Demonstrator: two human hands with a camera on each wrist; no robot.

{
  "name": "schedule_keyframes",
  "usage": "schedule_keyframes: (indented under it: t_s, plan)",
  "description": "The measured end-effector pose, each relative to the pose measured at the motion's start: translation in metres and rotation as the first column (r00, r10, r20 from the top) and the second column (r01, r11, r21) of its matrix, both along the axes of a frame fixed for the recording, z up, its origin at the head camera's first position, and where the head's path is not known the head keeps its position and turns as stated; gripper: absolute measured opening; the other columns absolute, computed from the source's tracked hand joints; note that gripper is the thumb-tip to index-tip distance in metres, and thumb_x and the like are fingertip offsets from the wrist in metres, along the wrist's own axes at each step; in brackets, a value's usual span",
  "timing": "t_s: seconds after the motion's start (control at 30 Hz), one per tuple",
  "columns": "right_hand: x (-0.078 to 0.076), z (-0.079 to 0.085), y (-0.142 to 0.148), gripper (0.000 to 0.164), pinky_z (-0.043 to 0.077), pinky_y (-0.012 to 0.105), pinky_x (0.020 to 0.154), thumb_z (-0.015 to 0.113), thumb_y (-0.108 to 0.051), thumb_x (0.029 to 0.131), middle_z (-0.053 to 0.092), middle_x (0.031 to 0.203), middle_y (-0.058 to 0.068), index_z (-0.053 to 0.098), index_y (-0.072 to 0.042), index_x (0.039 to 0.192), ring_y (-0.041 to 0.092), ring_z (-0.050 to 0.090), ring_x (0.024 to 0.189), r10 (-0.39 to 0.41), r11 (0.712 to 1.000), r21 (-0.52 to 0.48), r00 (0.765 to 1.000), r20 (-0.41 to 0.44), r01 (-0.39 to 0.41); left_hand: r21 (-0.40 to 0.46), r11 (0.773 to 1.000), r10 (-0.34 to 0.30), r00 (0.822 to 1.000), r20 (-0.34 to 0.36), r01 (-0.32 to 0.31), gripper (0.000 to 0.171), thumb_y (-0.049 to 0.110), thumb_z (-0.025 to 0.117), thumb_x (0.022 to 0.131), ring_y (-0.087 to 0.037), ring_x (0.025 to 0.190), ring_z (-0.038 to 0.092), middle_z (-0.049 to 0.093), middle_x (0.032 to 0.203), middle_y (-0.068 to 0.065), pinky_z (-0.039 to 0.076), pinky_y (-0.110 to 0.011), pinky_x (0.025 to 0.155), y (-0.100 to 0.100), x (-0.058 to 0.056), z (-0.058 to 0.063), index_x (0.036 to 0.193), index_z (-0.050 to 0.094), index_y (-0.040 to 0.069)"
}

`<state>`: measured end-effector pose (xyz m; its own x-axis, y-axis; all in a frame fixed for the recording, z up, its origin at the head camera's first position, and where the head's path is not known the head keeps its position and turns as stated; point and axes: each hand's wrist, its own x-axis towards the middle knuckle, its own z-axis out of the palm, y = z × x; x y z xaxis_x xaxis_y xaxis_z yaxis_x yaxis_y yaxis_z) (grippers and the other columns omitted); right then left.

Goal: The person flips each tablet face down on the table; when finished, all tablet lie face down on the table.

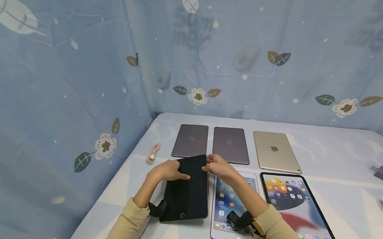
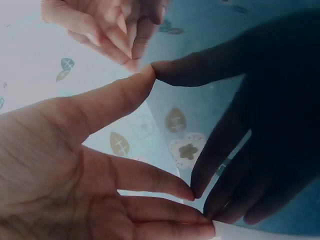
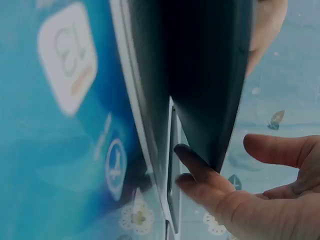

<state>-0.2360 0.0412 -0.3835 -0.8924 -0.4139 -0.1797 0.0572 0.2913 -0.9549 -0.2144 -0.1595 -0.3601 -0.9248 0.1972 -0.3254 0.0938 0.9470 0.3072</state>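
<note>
Tablet (image 1: 186,190), black-screened, is pinched at its far corner by right hand (image 1: 219,167); left hand (image 1: 170,171) rests flat on it, fingers straight; not yet lit.

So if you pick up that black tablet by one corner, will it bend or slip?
The black tablet probably stays stiff: it looks like a flat, rigid slab. Its glossy screen mirrors the left hand, so it is likely slippery. Being thin with a glass-like face, it could crack if dropped.
</note>
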Motion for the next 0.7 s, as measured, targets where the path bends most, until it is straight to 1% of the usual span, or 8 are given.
schedule_keyframes:
  t_s: [0.1, 0.2, 0.3, 0.37, 0.4, 0.47, 0.63, 0.7]
  plan:
    - [0.002, 0.003, 0.001, 0.061, 0.039, 0.054, 0.106, 0.052, 0.001, 0.091, 0.035, 0.145, 0.034, 0.023, 0.014, 0.144, 0.045, 0.047, 0.127, 0.030, 0.997, -0.068, 1.000, -0.001, -0.030, 0.017, 0.999, -0.032, 0.999, 0.009, 0.032, 0.044, 0.040, 0.063, 0.091, -0.018, 0.069, 0.053, 0.055, 0.076, -0.006, 0.040, -0.030, 0.062, 0.000, 0.002, 0.002, 0.098, 0.062, -0.003]
    - [0.003, 0.009, 0.002, 0.059, 0.043, 0.051, 0.103, 0.048, 0.003, 0.092, 0.036, 0.144, 0.035, 0.023, 0.014, 0.144, 0.045, 0.051, 0.124, 0.056, 0.990, -0.129, 0.998, -0.026, -0.059, 0.067, 0.996, -0.054, 0.998, 0.015, 0.053, 0.049, 0.040, 0.063, 0.091, -0.021, 0.076, 0.059, 0.062, 0.087, -0.011, 0.046, -0.033, 0.067, 0.000, 0.003, 0.005, 0.105, 0.062, -0.006]
    - [0.003, 0.017, 0.005, 0.059, 0.040, 0.050, 0.104, 0.046, 0.003, 0.093, 0.032, 0.148, 0.033, 0.023, 0.012, 0.146, 0.046, 0.045, 0.130, 0.069, 0.983, -0.167, 0.996, -0.056, -0.078, 0.169, 0.983, -0.079, 0.997, 0.025, 0.074, 0.062, 0.042, 0.061, 0.091, -0.028, 0.100, 0.063, 0.064, 0.115, -0.020, 0.052, -0.039, 0.085, -0.002, 0.002, 0.006, 0.122, 0.056, -0.011]
    - [0.003, 0.023, 0.007, 0.059, 0.039, 0.050, 0.104, 0.046, 0.002, 0.093, 0.030, 0.150, 0.033, 0.022, 0.012, 0.146, 0.046, 0.041, 0.133, 0.089, 0.980, -0.170, 0.992, -0.084, -0.102, 0.265, 0.961, -0.100, 0.994, 0.042, 0.085, 0.068, 0.042, 0.060, 0.092, -0.032, 0.117, 0.058, 0.057, 0.131, -0.024, 0.049, -0.045, 0.096, -0.004, 0.001, 0.006, 0.132, 0.049, -0.012]
    - [0.003, 0.025, 0.008, 0.060, 0.038, 0.050, 0.104, 0.047, 0.002, 0.093, 0.029, 0.151, 0.032, 0.022, 0.011, 0.147, 0.046, 0.039, 0.134, 0.093, 0.980, -0.167, 0.991, -0.094, -0.108, 0.315, 0.946, -0.101, 0.993, 0.057, 0.079, 0.070, 0.042, 0.059, 0.092, -0.033, 0.124, 0.054, 0.052, 0.137, -0.024, 0.046, -0.047, 0.100, -0.005, 0.000, 0.006, 0.136, 0.046, -0.012]
    - [0.004, 0.030, 0.011, 0.062, 0.039, 0.050, 0.105, 0.049, 0.001, 0.092, 0.029, 0.151, 0.031, 0.023, 0.009, 0.148, 0.045, 0.041, 0.133, 0.096, 0.981, -0.158, 0.988, -0.119, -0.114, 0.427, 0.901, -0.124, 0.988, 0.092, 0.073, 0.068, 0.040, 0.058, 0.094, -0.033, 0.130, 0.048, 0.050, 0.141, -0.022, 0.040, -0.049, 0.106, -0.007, -0.002, 0.005, 0.138, 0.044, -0.009]
    - [0.005, 0.037, 0.017, 0.062, 0.041, 0.051, 0.104, 0.050, 0.003, 0.092, 0.035, 0.148, 0.029, 0.026, 0.007, 0.148, 0.044, 0.048, 0.128, 0.103, 0.981, -0.141, 0.974, -0.202, -0.133, 0.646, 0.758, -0.229, 0.964, 0.137, 0.089, 0.050, 0.035, 0.054, 0.098, -0.027, 0.126, 0.051, 0.058, 0.132, -0.014, 0.037, -0.049, 0.109, -0.008, -0.009, -0.002, 0.134, 0.053, -0.001]
    - [0.006, 0.039, 0.017, 0.061, 0.041, 0.051, 0.104, 0.051, 0.003, 0.093, 0.037, 0.147, 0.030, 0.026, 0.007, 0.148, 0.044, 0.047, 0.129, 0.111, 0.981, -0.129, 0.965, -0.239, -0.145, 0.689, 0.719, -0.254, 0.958, 0.134, 0.094, 0.049, 0.033, 0.054, 0.098, -0.025, 0.126, 0.052, 0.059, 0.131, -0.014, 0.037, -0.049, 0.109, -0.008, -0.010, -0.004, 0.134, 0.053, -0.001]
